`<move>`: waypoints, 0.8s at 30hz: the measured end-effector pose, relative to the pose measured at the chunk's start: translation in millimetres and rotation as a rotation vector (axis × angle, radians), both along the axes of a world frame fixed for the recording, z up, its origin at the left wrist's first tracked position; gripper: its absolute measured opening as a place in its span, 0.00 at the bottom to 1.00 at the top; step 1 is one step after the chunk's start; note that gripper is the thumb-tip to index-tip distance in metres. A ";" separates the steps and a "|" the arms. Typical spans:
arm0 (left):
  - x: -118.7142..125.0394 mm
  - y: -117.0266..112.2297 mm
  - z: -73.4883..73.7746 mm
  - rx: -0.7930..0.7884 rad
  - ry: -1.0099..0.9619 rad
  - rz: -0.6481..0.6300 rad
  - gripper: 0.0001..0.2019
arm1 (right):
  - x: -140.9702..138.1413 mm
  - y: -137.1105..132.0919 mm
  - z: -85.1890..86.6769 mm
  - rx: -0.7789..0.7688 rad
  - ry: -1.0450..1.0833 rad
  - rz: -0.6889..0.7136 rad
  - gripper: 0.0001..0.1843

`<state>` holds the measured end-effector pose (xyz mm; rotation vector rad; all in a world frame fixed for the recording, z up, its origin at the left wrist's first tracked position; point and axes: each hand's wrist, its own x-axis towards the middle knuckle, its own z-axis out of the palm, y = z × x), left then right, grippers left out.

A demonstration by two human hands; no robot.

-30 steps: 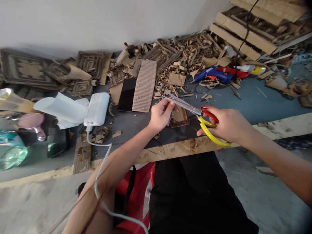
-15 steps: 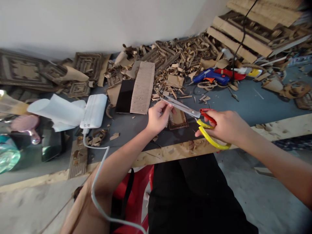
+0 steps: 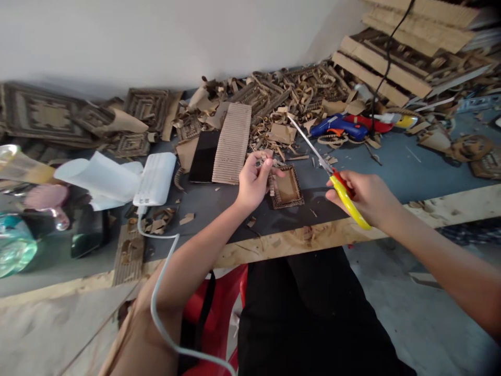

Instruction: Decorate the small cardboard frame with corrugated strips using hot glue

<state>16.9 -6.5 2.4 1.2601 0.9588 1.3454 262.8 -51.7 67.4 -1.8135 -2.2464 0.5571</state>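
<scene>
My right hand (image 3: pixel 368 201) grips a pair of scissors (image 3: pixel 313 149) by its yellow and red handles. The blades look closed together and point up and left, away from my left hand. With thumb and fingers pinched, my left hand (image 3: pixel 253 180) holds what looks like a small cardboard piece (image 3: pixel 266 155), partly hidden by the fingers. Just right of that hand, a small rectangular cardboard frame (image 3: pixel 287 189) with a ridged border lies on the table. Behind the left hand, a corrugated cardboard sheet (image 3: pixel 233 143) rests partly over a flat black object (image 3: pixel 201 156).
Cardboard scraps and curled strips (image 3: pixel 289 94) heap against the wall. A blue glue gun (image 3: pixel 338 127) lies at the right, below stacked cardboard pieces (image 3: pixel 385 68). Leftward are a white power bank (image 3: pixel 154 179) with a cable, a pink brush (image 3: pixel 47 198) and decorated cardboard panels (image 3: pixel 43 112).
The scissors have swung away from my left hand and their blades now point farther up. My right hand has turned, and my left-hand fingers have shifted slightly upward.
</scene>
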 end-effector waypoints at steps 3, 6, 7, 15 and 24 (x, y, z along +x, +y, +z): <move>0.0 1.5 -1.4 0.006 0.008 -0.014 0.24 | 2.5 0.5 0.5 -0.102 -0.078 -0.026 0.24; -0.3 2.8 -3.0 0.034 0.017 -0.030 0.25 | 1.9 2.2 5.8 -0.144 -0.177 0.002 0.20; -0.5 2.9 -3.4 0.043 0.017 -0.032 0.25 | 1.1 2.7 8.0 -0.156 -0.204 0.016 0.19; -4.3 12.1 -13.9 0.130 0.156 0.192 0.22 | 16.3 8.3 3.7 -0.010 -0.381 0.015 0.33; -23.2 23.8 -15.3 0.089 0.549 0.321 0.04 | 71.2 44.5 8.6 0.042 -0.671 -0.054 0.33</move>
